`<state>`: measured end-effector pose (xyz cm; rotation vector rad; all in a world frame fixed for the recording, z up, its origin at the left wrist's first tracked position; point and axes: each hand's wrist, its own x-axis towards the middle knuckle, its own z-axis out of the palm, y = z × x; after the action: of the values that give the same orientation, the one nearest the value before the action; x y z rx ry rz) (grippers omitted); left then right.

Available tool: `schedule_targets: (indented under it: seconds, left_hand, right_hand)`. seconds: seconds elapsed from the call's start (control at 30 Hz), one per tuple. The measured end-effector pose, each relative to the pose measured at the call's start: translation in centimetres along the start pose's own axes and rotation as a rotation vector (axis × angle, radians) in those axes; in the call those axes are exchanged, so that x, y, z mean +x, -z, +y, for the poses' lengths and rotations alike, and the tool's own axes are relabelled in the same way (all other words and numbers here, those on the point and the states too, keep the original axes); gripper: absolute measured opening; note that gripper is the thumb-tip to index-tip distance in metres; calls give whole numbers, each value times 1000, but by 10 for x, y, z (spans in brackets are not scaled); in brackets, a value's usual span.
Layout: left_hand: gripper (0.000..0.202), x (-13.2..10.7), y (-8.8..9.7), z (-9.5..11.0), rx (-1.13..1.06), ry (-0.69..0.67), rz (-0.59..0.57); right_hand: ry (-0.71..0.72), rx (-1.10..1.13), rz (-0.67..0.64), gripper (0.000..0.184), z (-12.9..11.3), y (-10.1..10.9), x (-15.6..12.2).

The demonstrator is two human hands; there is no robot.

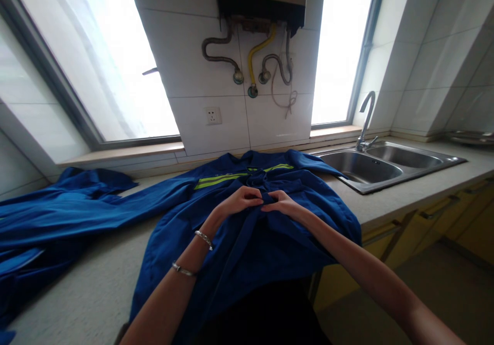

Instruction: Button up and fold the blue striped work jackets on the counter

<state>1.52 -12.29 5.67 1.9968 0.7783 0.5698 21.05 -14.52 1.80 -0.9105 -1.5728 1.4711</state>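
Note:
A blue work jacket (247, 242) with yellow-green reflective stripes lies spread on the counter, its lower part hanging over the front edge toward me. My left hand (241, 201) and my right hand (280, 202) meet at the jacket's front, just below the collar. Both pinch the fabric there, fingers curled and closed on it. Two bracelets sit on my left wrist and forearm.
More blue clothing (50, 211) lies heaped on the counter (96, 288) to the left. A double steel sink (386, 165) with a tap (366, 119) is at the right. Windows, a wall socket and heater pipes stand behind. Yellow cabinets run below the counter.

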Motion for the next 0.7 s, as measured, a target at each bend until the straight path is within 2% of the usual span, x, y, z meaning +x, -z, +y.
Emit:
schedule_targets:
  seconds: [0.4, 0.6, 0.7]
  left_hand:
    - [30, 6, -13, -15, -445, -25, 124]
    - [33, 2, -10, -6, -330, 81, 123]
    - [39, 2, -10, -6, -240, 86, 123]
  right_hand:
    - [32, 216, 62, 38, 8, -2, 9]
    - [41, 130, 84, 37, 14, -1, 15]
    - [31, 79, 86, 34, 13, -1, 15]
